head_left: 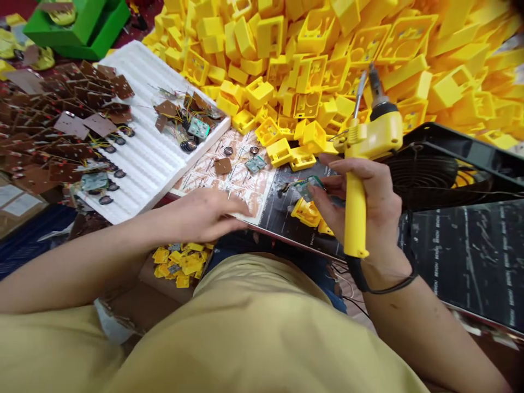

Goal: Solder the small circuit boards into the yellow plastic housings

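Green rectangular circuit board (303, 189) is pinched by right hand (377, 199), yellow plastic soldering gun (370, 137) also held | board judged light, stiff, fragile; best edge-gripped | left hand (215, 214): grip cannot be told

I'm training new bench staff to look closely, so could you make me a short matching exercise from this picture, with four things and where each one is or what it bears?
Things
1. Yellow gun-shaped tool
2. White ridged tray
3. Green boxes
4. Left hand

Places and states
A. Near the upper left corner of the picture
B. At the near edge of the table
C. In the right hand
D. Under brown boards and wired parts

Right pairs: 1-C, 2-D, 3-A, 4-B
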Tool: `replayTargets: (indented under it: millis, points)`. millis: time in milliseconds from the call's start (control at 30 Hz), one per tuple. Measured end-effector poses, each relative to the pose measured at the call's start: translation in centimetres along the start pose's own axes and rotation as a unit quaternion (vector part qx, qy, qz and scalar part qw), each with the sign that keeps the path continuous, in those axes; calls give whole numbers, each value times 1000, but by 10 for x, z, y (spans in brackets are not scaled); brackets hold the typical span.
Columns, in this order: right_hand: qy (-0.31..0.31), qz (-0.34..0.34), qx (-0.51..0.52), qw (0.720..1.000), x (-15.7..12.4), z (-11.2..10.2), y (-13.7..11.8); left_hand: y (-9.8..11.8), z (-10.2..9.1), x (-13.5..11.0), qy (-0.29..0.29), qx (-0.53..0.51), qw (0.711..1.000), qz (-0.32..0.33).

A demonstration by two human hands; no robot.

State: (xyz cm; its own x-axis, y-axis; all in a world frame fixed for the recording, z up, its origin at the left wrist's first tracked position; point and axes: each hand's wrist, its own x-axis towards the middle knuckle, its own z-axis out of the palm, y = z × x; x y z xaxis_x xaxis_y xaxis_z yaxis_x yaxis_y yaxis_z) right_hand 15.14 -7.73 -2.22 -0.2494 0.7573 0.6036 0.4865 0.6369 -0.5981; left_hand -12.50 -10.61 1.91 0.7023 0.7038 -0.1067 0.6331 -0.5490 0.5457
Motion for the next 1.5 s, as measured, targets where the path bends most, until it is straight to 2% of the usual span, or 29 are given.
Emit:
replayTargets:
  millis: [67, 133, 167, 233, 333, 367, 500, 567, 700, 733, 767, 867, 933, 1033, 1067, 1100, 1167, 1267, 1367, 1433, 1500]
  points:
    - [3, -36, -22, 999, 0, -2, -8, -3, 16, 24, 133, -46, 990, -30]
    - [-1, -80, -51, 996, 0, -7, -15, -3, 35, 50, 190, -119, 974, -22]
    - [-4, -103, -61, 993, 0, -10, -18, -2, 43, 62, 190, -178, 965, -14]
    - [-2, -139, -71, 988, 0, -18, -21, 0, 52, 82, 139, -321, 937, -2]
    - [0, -147, -61, 987, -2, -31, -21, 0, 41, 92, 47, -469, 882, -3]
    - [-3, -139, -57, 989, -3, -34, -21, -1, 34, 92, 40, -487, 872, -4]
    - [2, -93, -15, 996, -11, -39, -18, -4, 10, 85, 88, -526, 846, 14]
    - [26, -90, 6, 996, -13, -36, -19, -4, 14, 84, 82, -558, 825, 2]
    - [58, -129, 6, 990, -14, -30, -21, 1, 41, 85, 56, -620, 781, -49]
    - [60, -138, -4, 989, -14, -29, -22, 4, 47, 85, 49, -614, 787, -45]
    - [61, -145, -16, 987, -13, -28, -23, 7, 51, 84, 40, -591, 805, -28]
    - [66, -150, -38, 986, -12, -24, -25, 22, 56, 80, 32, -476, 877, 56]
    - [81, -147, -44, 985, -13, -20, -26, 33, 56, 77, 90, -432, 895, 69]
    - [98, -136, -39, 985, -17, -15, -27, 40, 54, 75, 217, -395, 893, -1]
    - [98, -127, -35, 986, -19, -14, -27, 39, 52, 74, 242, -371, 896, -22]
    - [95, -114, -30, 988, -20, -14, -27, 37, 48, 73, 244, -344, 906, -36]
    - [82, -81, -22, 993, -24, -14, -25, 31, 39, 70, 203, -288, 935, -39]
    - [53, -44, -17, 997, -28, -14, -22, 23, 23, 64, 127, -199, 972, 3]
    - [31, -38, -16, 999, -30, -15, -20, 23, 12, 58, 95, -120, 988, 30]
    - [21, -41, -20, 999, -30, -15, -21, 25, 11, 58, 110, -112, 988, 4]
    - [12, -50, -27, 998, -30, -15, -23, 26, 14, 62, 166, -167, 971, -38]
